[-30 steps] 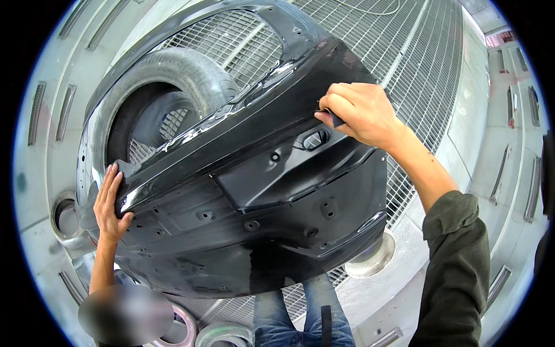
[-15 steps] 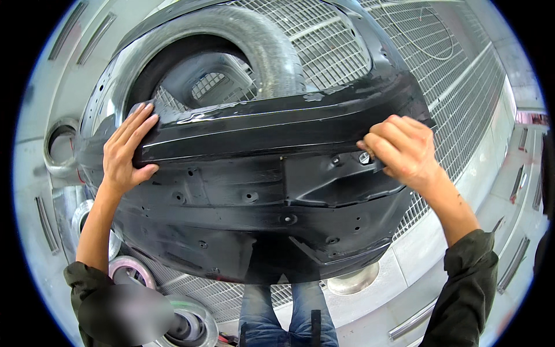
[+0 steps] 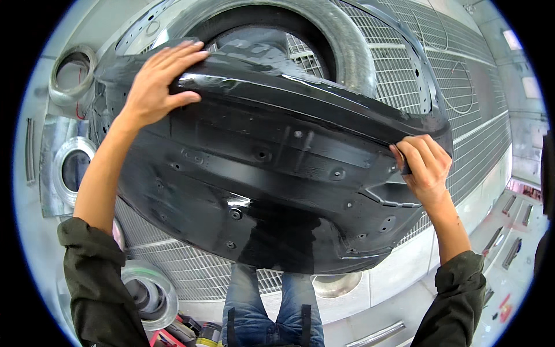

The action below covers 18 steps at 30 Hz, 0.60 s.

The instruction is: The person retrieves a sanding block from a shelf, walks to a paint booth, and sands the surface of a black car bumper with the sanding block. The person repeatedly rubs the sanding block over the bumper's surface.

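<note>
A black car tailgate (image 3: 272, 165) lies above a floor grating (image 3: 185, 269), its long axis crosswise before the person and its raised ridge (image 3: 300, 95) slanting from upper left to lower right between two bare hands. At the ridge's right end, the right hand (image 3: 426, 168) curls its fingers around what looks like a small dark sheet (image 3: 406, 168), tucked beneath them on the panel side and well apart from the left hand (image 3: 153, 87), which rests flat on the ridge's left end, fingers extended, thumb apart, gripping nothing.
</note>
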{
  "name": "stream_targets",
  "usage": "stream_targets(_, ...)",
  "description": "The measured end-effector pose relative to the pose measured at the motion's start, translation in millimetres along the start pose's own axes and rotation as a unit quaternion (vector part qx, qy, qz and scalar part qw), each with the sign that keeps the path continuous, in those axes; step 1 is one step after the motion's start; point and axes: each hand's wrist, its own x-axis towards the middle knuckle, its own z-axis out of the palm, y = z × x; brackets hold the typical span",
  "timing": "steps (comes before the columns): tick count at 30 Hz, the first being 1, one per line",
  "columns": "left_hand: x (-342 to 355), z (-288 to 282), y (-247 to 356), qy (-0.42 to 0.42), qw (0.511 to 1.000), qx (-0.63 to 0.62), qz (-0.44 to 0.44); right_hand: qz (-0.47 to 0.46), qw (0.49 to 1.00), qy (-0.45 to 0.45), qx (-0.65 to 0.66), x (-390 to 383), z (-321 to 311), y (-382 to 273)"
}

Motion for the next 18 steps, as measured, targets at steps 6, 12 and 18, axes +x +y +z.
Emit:
stream_targets(6, -33.7, 19.3, -20.5, 0.096, 0.993, 0.017, -0.063, -0.023, 0.999, -0.025, -0.004, 60.2, 28.1, -43.2)
stream_targets(12, -33.5, 25.1, -15.2, 0.117, 0.99, 0.006, -0.083, -0.02, 0.999, -0.03, -0.032, 176.3, 93.8, -124.3)
stream_targets(18, -60.3, 20.0, -55.3, 0.15, 0.987, -0.055, -0.036, 0.017, 0.999, -0.018, -0.044, 159.7, 68.3, -118.0)
